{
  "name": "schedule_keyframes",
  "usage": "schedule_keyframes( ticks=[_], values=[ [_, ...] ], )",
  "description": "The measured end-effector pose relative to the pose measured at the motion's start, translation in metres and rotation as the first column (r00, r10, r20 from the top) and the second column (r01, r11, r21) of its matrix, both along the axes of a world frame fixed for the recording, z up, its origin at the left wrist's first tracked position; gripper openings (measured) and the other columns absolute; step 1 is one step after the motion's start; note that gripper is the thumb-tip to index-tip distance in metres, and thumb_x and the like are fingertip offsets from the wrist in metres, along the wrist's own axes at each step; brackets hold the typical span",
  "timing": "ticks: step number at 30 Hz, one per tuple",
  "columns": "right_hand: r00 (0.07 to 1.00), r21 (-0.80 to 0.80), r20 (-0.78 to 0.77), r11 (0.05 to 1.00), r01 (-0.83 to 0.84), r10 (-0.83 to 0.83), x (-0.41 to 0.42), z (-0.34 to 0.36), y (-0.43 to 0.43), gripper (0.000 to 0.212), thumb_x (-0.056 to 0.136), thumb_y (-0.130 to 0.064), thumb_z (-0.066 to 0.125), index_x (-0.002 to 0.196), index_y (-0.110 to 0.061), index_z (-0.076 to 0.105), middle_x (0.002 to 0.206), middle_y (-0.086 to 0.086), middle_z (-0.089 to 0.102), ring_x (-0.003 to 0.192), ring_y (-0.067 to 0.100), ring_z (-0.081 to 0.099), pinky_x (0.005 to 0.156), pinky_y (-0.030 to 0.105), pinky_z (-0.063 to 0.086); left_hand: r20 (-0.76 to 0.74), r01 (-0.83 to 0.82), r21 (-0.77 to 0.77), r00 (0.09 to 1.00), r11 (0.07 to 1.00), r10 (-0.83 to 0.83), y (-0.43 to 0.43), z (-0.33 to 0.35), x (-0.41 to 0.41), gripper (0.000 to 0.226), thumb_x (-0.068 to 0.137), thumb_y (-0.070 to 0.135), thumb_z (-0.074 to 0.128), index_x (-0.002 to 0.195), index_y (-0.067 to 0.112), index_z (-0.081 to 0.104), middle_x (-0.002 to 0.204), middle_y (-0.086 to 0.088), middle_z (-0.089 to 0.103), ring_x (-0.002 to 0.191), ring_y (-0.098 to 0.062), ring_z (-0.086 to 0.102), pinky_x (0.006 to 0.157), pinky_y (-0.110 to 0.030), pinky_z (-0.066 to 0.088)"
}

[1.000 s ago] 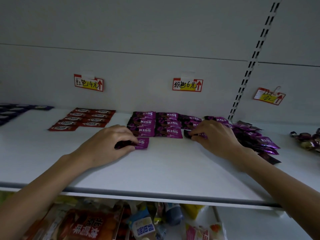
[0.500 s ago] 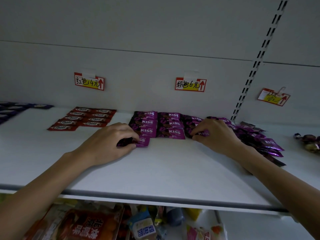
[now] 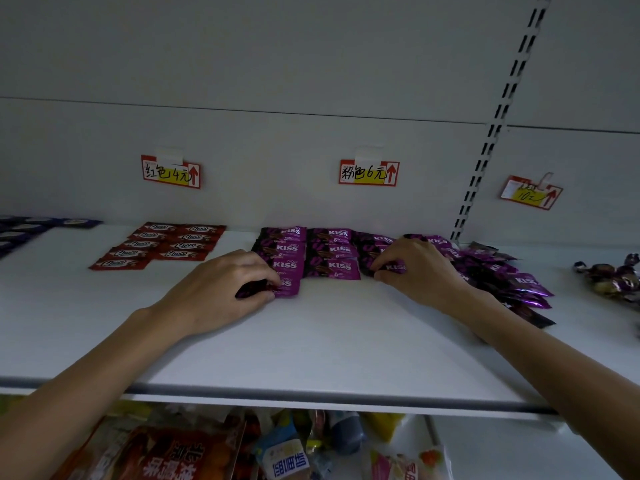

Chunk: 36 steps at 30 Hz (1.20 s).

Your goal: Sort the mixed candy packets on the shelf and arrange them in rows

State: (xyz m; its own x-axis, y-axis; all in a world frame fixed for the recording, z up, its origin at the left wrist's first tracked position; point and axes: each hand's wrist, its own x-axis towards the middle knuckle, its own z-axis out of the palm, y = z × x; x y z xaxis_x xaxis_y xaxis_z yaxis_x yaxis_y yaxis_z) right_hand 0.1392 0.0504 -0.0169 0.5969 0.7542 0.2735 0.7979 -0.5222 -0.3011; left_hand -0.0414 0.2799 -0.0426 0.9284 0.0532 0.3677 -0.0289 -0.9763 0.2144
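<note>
On the white shelf [image 3: 329, 341], purple KISS packets [image 3: 332, 252] lie in neat rows under the middle price tag. My left hand [image 3: 221, 289] pinches one purple packet [image 3: 287, 289] at the front of the left column. My right hand [image 3: 415, 268] pinches another purple packet [image 3: 393, 268] at the front of the third column. A loose heap of purple packets [image 3: 509, 278] lies to the right, partly under my right forearm. Red Choco packets [image 3: 162, 245] sit in rows to the left.
Dark blue packets [image 3: 20, 230] lie at the far left and foil-wrapped candies [image 3: 613, 278] at the far right. Price tags [image 3: 369, 172] hang on the back wall. A slotted upright [image 3: 485, 150] divides the shelf bays. Snack bags [image 3: 166, 452] fill the shelf below.
Both hands have pushed their purple packets back toward the rows; the left packet now lies against the left column and the right one against the third column.
</note>
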Motion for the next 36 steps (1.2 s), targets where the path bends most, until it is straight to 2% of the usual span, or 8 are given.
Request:
schedule_keyframes(
  ticks=[5, 10, 12, 16, 20, 26, 32, 36],
  values=[
    [1.000, 0.008, 0.005, 1.000, -0.022, 0.022, 0.003, -0.003, 0.000, 0.017, 0.088, -0.024, 0.062, 0.102, -0.018, 0.071, 0.106, -0.001, 0.064, 0.097, 0.015, 0.056, 0.082, 0.031, 0.046, 0.002, 0.005, 0.002, 1.000, 1.000, -0.005, -0.001, -0.001, 0.001, 0.058, 0.077, 0.066, 0.034, 0.109, 0.029, 0.066, 0.103, 0.018, 0.056, 0.093, 0.003, 0.047, 0.079, -0.024, 0.046],
    [1.000, 0.246, -0.015, 0.969, -0.010, 0.014, 0.013, 0.016, -0.020, 0.021, 0.094, -0.019, 0.052, 0.106, -0.009, 0.066, 0.096, -0.005, 0.062, 0.085, 0.007, 0.055, 0.068, -0.002, 0.036, 0.109, 0.031, -0.014, 0.994, 0.999, -0.029, -0.006, 0.004, 0.007, 0.070, 0.085, 0.073, 0.021, 0.114, 0.025, 0.063, 0.111, 0.019, 0.049, 0.103, 0.001, 0.046, 0.083, -0.023, 0.040],
    [0.998, 0.283, -0.011, 0.957, 0.061, -0.060, 0.024, 0.026, -0.037, 0.022, 0.095, -0.017, 0.051, 0.106, -0.007, 0.067, 0.092, -0.006, 0.059, 0.084, 0.007, 0.054, 0.064, -0.005, 0.032, 0.172, 0.051, -0.021, 0.984, 0.998, -0.047, -0.017, 0.010, 0.016, 0.069, 0.086, 0.070, 0.021, 0.116, 0.024, 0.062, 0.112, 0.018, 0.047, 0.104, 0.004, 0.043, 0.082, -0.023, 0.037],
    [0.988, 0.229, -0.027, 0.961, 0.156, -0.154, 0.045, 0.031, -0.077, 0.018, 0.093, -0.014, 0.054, 0.100, -0.009, 0.069, 0.095, 0.001, 0.067, 0.086, 0.012, 0.057, 0.068, 0.006, 0.030, 0.203, 0.164, -0.086, 0.968, 0.983, -0.144, -0.061, 0.019, 0.052, 0.055, 0.084, 0.059, 0.035, 0.113, 0.022, 0.064, 0.108, 0.017, 0.050, 0.101, 0.006, 0.044, 0.083, -0.006, 0.032],
    [0.979, 0.109, -0.047, 0.973, 0.202, -0.198, 0.055, 0.024, -0.107, 0.019, 0.087, -0.017, 0.062, 0.106, -0.014, 0.067, 0.103, 0.001, 0.068, 0.087, 0.007, 0.055, 0.071, 0.006, 0.030, 0.098, 0.254, -0.117, 0.965, 0.960, -0.243, -0.112, 0.017, 0.098, 0.054, 0.083, 0.058, 0.042, 0.120, 0.023, 0.059, 0.116, 0.011, 0.054, 0.110, -0.002, 0.047, 0.093, -0.023, 0.038],
    [0.985, -0.104, -0.025, 0.980, 0.168, -0.171, 0.055, 0.009, -0.129, 0.036, 0.087, -0.029, 0.062, 0.122, -0.021, 0.061, 0.124, -0.002, 0.060, 0.111, 0.014, 0.053, 0.085, 0.015, 0.031, -0.001, 0.337, 0.006, 0.941, 0.941, -0.337, -0.166, 0.014, 0.152, 0.042, 0.094, 0.038, 0.048, 0.133, 0.022, 0.050, 0.132, 0.005, 0.052, 0.120, -0.011, 0.044, 0.100, -0.027, 0.035],
    [0.998, -0.119, 0.005, 0.991, 0.056, -0.056, 0.049, 0.012, -0.136, 0.026, 0.089, -0.034, 0.059, 0.107, -0.018, 0.070, 0.109, 0.000, 0.066, 0.099, 0.015, 0.057, 0.083, 0.019, 0.036, 0.062, 0.359, 0.121, 0.928, 0.926, -0.368, -0.169, 0.009, 0.166, 0.024, 0.094, 0.028, 0.052, 0.112, 0.020, 0.066, 0.112, 0.002, 0.065, 0.102, -0.018, 0.056, 0.088, -0.037, 0.043],
    [0.999, -0.178, -0.030, 0.984, 0.026, -0.032, 0.051, 0.010, -0.140, 0.034, 0.084, -0.041, 0.064, 0.111, -0.022, 0.068, 0.117, -0.004, 0.061, 0.107, 0.012, 0.052, 0.089, 0.020, 0.034, 0.195, 0.313, 0.146, 0.921, 0.938, -0.337, -0.164, 0.011, 0.161, 0.018, 0.093, 0.013, 0.053, 0.100, 0.008, 0.069, 0.096, -0.006, 0.070, 0.089, -0.023, 0.063, 0.079, -0.035, 0.047]
  ],
)
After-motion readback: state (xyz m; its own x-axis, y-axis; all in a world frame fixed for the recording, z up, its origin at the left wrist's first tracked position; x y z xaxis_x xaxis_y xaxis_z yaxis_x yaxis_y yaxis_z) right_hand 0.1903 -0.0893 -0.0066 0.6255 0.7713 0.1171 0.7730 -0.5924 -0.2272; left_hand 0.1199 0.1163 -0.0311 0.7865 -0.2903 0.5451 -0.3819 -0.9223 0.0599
